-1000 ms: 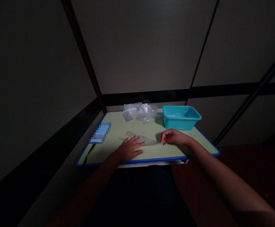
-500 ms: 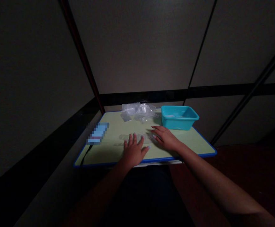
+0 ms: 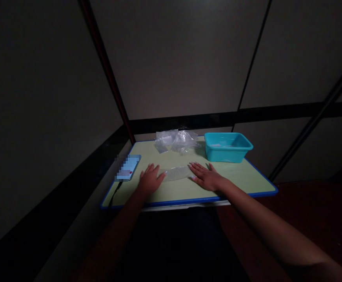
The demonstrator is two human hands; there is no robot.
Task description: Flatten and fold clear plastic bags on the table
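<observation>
A clear plastic bag (image 3: 177, 173), long and narrow, lies flat on the pale yellow table (image 3: 171, 192) between my hands. My left hand (image 3: 150, 181) rests at the bag's left end, fingers stretched out and the thumb near its edge. At the right end lies my right hand (image 3: 205, 177), palm down, its fingers extended over that end. Neither hand is closed around anything. Parts of both bag ends are hidden under the fingers.
Several crumpled clear plastic bags (image 3: 178, 140) lie at the table's back. A turquoise basin (image 3: 228, 152) stands at the back right with something pale inside. A phone (image 3: 129, 167) with a cord lies at the left edge. A wall panel (image 3: 182, 78) rises behind.
My left hand has slid left from the middle of the bag to its left end. My right hand has flattened at the right end. More of the bag shows between them.
</observation>
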